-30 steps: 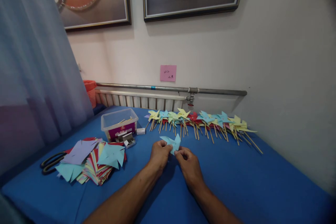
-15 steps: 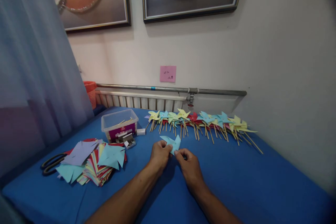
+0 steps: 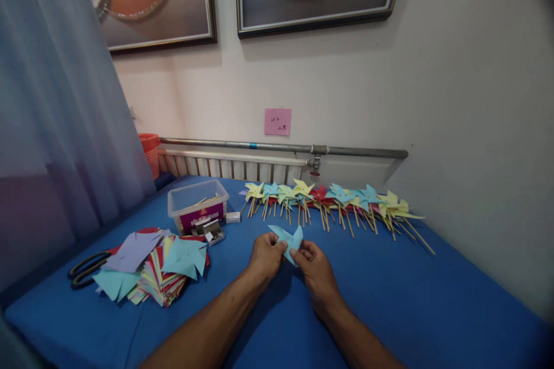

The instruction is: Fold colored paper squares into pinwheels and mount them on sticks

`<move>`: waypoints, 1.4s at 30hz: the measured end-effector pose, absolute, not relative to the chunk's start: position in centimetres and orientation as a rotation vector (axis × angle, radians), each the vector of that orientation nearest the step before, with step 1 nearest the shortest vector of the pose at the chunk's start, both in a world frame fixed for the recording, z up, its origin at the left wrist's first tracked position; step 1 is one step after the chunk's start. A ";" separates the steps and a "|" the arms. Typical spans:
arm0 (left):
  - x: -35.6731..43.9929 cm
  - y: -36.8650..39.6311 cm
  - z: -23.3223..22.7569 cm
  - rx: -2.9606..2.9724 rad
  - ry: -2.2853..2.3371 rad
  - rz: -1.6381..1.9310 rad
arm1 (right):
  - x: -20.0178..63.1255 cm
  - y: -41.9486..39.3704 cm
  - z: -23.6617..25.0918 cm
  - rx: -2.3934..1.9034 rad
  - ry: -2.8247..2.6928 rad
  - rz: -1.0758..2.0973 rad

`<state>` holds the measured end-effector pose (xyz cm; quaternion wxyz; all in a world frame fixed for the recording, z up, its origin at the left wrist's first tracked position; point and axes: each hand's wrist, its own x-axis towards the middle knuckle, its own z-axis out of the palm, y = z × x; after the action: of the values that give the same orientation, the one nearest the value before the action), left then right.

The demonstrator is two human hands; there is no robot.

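Observation:
Between my two hands, a light blue paper pinwheel (image 3: 289,240) is held just above the blue cloth, its points folded toward the middle. My left hand (image 3: 267,255) pinches its left side between thumb and fingers. On the right, my right hand (image 3: 315,266) grips the lower right part, with the thumb pressed on the paper. No stick shows on this pinwheel. Beyond my hands lies a long row of finished pinwheels (image 3: 319,194) on wooden sticks, in yellow, blue and red. A pile of cut paper squares (image 3: 162,277) rests to the left.
Black-handled scissors (image 3: 82,271) lie partly under the paper pile. Behind it stand a clear plastic tub (image 3: 197,202) with sticks, an open small box (image 3: 213,232) and a small white box (image 3: 232,217). A blue cloth (image 3: 411,311) covers the surface; a radiator (image 3: 225,167) runs along the wall.
The blue pinwheel has shifted slightly right, and another of its points now looks folded in. My right thumb has moved up onto the paper. My left hand keeps its pinch.

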<state>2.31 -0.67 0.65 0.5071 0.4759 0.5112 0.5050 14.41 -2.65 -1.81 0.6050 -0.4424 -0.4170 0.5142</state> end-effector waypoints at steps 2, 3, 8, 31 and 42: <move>2.3 -0.6 0.5 1.159 1.236 1.191 | 14.5 -2.7 -1.6 -1.028 -0.989 1.179; 2.3 -0.6 0.4 1.163 1.237 1.180 | 14.5 -2.8 -1.5 -1.029 -0.998 1.176; 2.3 -0.9 0.8 1.162 1.224 1.129 | 14.9 -2.7 -1.5 -1.013 -0.979 1.237; 2.2 -1.3 1.6 1.221 1.222 1.038 | 15.0 -2.7 -2.0 -1.036 -0.948 1.286; 2.1 -1.1 1.3 1.236 1.229 1.037 | 15.0 -1.8 -2.6 -1.043 -0.986 1.249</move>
<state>2.10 -1.07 1.31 0.5286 0.5174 0.5143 0.4341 14.95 -1.84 -2.62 0.5804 -0.4463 -0.4220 0.5346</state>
